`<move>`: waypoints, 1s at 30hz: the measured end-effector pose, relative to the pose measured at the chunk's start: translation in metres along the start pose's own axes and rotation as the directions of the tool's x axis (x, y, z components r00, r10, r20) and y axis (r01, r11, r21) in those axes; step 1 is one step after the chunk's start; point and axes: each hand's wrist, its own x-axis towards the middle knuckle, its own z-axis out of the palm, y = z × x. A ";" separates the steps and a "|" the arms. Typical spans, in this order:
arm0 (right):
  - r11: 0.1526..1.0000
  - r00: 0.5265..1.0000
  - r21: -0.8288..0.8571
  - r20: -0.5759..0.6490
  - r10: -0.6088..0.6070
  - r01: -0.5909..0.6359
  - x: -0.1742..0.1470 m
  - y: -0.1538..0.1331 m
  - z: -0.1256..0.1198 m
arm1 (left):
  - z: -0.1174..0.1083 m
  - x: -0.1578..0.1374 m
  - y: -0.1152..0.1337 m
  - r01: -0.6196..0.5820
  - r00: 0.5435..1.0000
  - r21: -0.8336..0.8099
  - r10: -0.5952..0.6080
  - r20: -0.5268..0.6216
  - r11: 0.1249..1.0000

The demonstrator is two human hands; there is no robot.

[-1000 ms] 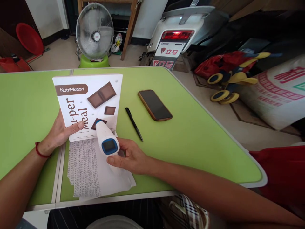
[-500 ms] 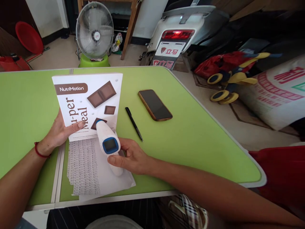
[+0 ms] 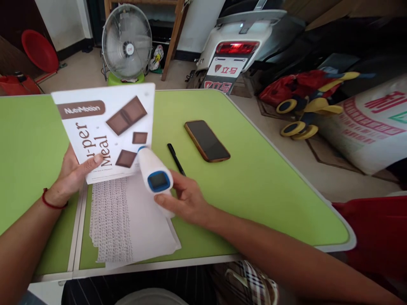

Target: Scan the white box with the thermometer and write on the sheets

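Note:
My left hand [image 3: 74,171] grips the lower left edge of a white box [image 3: 124,101] printed "NutriMotion" with brown chocolate pieces, its thumb across the front. The box is held tilted above the table. A white infrared thermometer [image 3: 151,163] with a blue-rimmed, dark screen is in my right hand [image 3: 186,197], its front end close to the box's lower right side; whether they touch I cannot tell. Beneath them lie sheets of paper [image 3: 144,228] covered with handwriting on the left part. A black pen [image 3: 174,156] rests right of the thermometer, partly behind my right hand.
A smartphone [image 3: 206,140] lies on the green folding table [image 3: 270,207], to the right of the pen. Beyond the table's far edge stand a fan [image 3: 127,44] and a white scooter [image 3: 237,46]. On the right are a toy tricycle [image 3: 305,110] and a white sack [image 3: 372,127].
The box has moved left and up toward the far side, and tilted more. The thermometer has shifted right and slightly up with my right hand, which now covers the pen's tip.

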 end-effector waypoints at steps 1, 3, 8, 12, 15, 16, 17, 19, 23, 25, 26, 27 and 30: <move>0.998 0.998 -0.070 -0.067 -0.001 -0.004 0.003 0.001 -0.008 | -0.001 0.002 -0.002 -0.020 0.999 -0.038 0.018 -0.047 0.999; 0.962 0.972 -0.257 -0.234 0.036 -0.098 0.013 0.006 -0.026 | -0.004 0.007 -0.006 -0.052 0.991 -0.095 0.040 -0.131 0.994; 0.617 0.871 -0.647 -0.473 0.136 -0.448 0.037 0.022 -0.071 | -0.013 0.017 -0.016 -0.076 0.962 -0.158 0.031 -0.272 0.984; 0.310 0.861 -0.804 -0.489 0.141 -0.507 0.041 0.027 -0.082 | -0.020 0.017 -0.023 -0.072 0.957 -0.133 0.031 -0.288 0.988; 0.194 0.867 -0.845 -0.478 0.141 -0.497 0.040 0.027 -0.078 | -0.026 0.017 -0.024 -0.078 0.959 -0.115 0.043 -0.281 0.990; 0.176 0.867 -0.849 -0.477 0.146 -0.497 0.040 0.028 -0.076 | -0.027 0.017 -0.024 -0.085 0.957 -0.110 0.050 -0.287 0.990; 0.170 0.866 -0.851 -0.475 0.156 -0.497 0.040 0.028 -0.073 | -0.028 0.018 -0.024 -0.092 0.953 -0.102 0.058 -0.297 0.990; 0.195 0.873 -0.853 -0.453 0.184 -0.484 0.040 0.030 -0.069 | -0.030 0.019 -0.024 -0.111 0.945 -0.081 0.080 -0.318 0.990; 0.265 0.914 -0.877 -0.362 0.182 -0.401 0.036 0.032 -0.062 | -0.029 0.020 -0.025 -0.143 0.935 -0.037 0.122 -0.334 0.989; 0.249 0.944 -0.910 -0.317 0.097 -0.331 0.033 0.029 -0.058 | -0.029 0.020 -0.025 -0.175 0.928 -0.012 0.161 -0.336 0.985; 0.235 0.954 -0.924 -0.295 0.060 -0.301 0.031 0.025 -0.057 | -0.030 0.020 -0.025 -0.186 0.925 0.007 0.178 -0.336 0.982; 0.219 0.960 -0.935 -0.276 0.043 -0.278 0.028 0.022 -0.056 | -0.030 0.019 -0.025 -0.192 0.923 0.031 0.191 -0.335 0.981; 0.152 0.966 -0.956 -0.236 0.102 -0.250 0.022 0.009 -0.052 | -0.031 0.019 -0.025 -0.180 0.918 0.116 0.209 -0.338 0.977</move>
